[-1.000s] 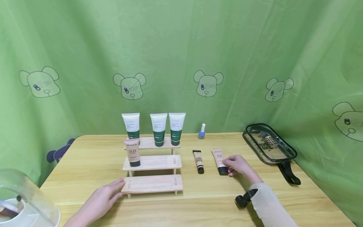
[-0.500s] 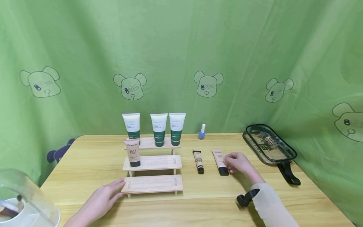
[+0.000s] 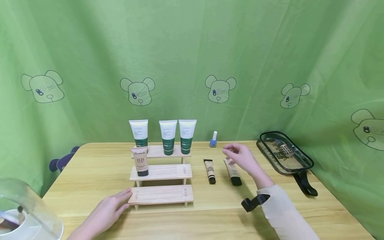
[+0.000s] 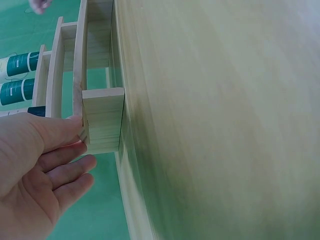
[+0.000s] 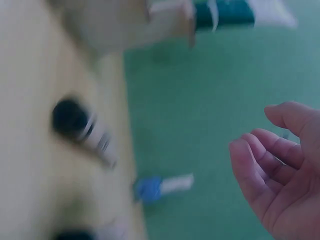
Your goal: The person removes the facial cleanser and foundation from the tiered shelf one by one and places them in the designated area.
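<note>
A three-tier wooden display stand is on the table, and my left hand holds the left end of its lowest step, thumb and index finger at the board's edge. My right hand hovers with loosely bent fingers and nothing in them, overlapping the top of a pink BB cream tube that lies flat. Left of that lies a smaller beige tube with a black cap. Behind stands a blue nail polish bottle. Another BB cream tube stands upright on the middle step.
Three white-and-green tubes stand on the top step. At the right lies a clear black-edged pouch with a strap. A clear-domed white holder with brushes stands at the front left. A green curtain hangs behind the table.
My right hand has let go of the lying BB cream tube and moved up and to the left over it. The tube lies nearly where it was; my left hand keeps its place.
</note>
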`<state>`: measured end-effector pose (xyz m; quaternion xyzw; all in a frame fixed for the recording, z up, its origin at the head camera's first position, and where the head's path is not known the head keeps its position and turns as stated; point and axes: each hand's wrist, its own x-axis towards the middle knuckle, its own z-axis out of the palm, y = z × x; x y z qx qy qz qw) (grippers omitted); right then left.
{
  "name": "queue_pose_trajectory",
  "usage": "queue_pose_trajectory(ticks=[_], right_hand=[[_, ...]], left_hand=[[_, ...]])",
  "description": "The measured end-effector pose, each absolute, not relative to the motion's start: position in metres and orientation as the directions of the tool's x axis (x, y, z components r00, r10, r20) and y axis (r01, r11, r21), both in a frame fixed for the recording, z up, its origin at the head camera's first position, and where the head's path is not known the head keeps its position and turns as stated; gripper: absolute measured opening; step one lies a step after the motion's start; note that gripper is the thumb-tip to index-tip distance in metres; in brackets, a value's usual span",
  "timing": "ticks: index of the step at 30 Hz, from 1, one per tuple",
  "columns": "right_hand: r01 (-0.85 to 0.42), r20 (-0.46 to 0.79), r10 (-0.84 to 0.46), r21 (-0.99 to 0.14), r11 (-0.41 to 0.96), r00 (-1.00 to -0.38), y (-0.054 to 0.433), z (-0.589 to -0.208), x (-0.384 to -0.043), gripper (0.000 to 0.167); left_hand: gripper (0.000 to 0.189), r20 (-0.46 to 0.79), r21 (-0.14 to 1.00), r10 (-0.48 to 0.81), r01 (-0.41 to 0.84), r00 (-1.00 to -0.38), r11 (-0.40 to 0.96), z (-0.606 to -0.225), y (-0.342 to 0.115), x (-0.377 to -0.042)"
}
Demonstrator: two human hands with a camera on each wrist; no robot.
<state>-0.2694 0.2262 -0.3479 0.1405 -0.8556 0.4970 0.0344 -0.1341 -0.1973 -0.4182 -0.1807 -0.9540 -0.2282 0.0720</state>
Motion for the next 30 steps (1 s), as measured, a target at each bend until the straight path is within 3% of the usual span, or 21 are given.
queue_pose_trajectory(ticks=[9,17,30], right_hand=[[-0.429,0.293,-0.361,-0.813,0.394,-0.886,0.156,-0.309,-0.250,0.025],[-0.510,0.333,-0.460,-0.791,0.340,-0.823,0.103,-0.306,-0.243,0.027],[-0.471,0.277,-0.517,-0.833,0.290,-0.810,0.041,-0.330,-0.246,0.028]], left_hand=[[0.037,0.242,0.397,0.319,0.393,-0.916,0.829,-0.418,-0.197,-0.133],[0.037,0.255,0.394,0.320,0.400,-0.913,0.828,-0.419,-0.197,-0.134],[0.037,0.279,0.383,0.326,0.416,-0.903,0.825,-0.420,-0.196,-0.134]])
